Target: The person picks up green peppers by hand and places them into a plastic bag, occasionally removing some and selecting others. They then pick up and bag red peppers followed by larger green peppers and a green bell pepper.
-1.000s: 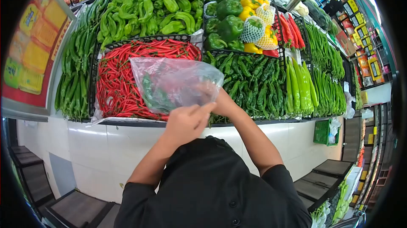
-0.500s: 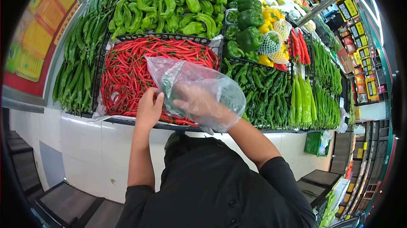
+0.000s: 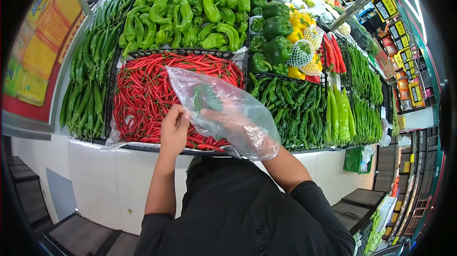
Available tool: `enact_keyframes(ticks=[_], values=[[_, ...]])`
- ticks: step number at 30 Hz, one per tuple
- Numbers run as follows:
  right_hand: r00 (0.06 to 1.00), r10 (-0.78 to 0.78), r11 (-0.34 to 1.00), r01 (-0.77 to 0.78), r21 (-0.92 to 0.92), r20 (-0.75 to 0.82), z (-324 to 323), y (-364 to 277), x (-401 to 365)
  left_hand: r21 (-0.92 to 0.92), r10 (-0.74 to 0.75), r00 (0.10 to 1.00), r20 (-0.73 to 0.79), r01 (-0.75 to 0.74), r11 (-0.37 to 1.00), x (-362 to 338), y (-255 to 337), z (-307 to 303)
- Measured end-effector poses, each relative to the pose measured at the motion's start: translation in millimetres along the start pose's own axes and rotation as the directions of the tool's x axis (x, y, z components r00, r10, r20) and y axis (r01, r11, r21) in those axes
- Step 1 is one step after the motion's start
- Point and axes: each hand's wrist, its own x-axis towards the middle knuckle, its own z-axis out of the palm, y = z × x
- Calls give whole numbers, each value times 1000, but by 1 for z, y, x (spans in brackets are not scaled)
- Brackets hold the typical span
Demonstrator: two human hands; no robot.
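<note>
My left hand is closed in a pinch on the near left edge of a clear plastic bag, above the red chilies. My right hand is inside the bag up to the wrist, seen blurred through the film. Its fingers point left and look apart. Beside them in the bag lies something dark green, likely green peppers; the film hides its exact shape. The bag hangs over the front of the chili crate and the edge of the dark green wrinkled peppers.
Light green peppers fill the crate behind. Long green peppers lie at left. Green bell peppers and yellow ones sit at back right, with pale green long peppers nearer. A green crate stands on the floor.
The bag has slid farther down over my right forearm and looks more stretched out. My right hand has shifted slightly right. My left hand keeps its pinch.
</note>
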Motion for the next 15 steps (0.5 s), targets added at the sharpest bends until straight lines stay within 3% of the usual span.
enact_keyframes(ticks=[3, 6, 9, 12, 15], values=[[992, 29, 997, -37, -63, -125, -22, 6, 2, -70, 26, 998, 52, -22, 997, 4, 17, 7], [965, 177, 982, -161, 98, -192, 2, -34, -18, -114, 23, 989, 146, -6, 993, 8, 21, 12], [998, -1, 986, -8, -167, -55, -34, 0, 10, -138, 53, 963, 266, -17, 990, 12, 24, 21], [968, -250, 846, 218, -486, -1, -59, 23, 25, -150, 85, 934, 348, -34, 988, 17, 23, 24], [910, -406, 796, 306, -523, -87, -67, 29, 26, -195, 79, 939, 336, -13, 981, 13, 29, 28]])
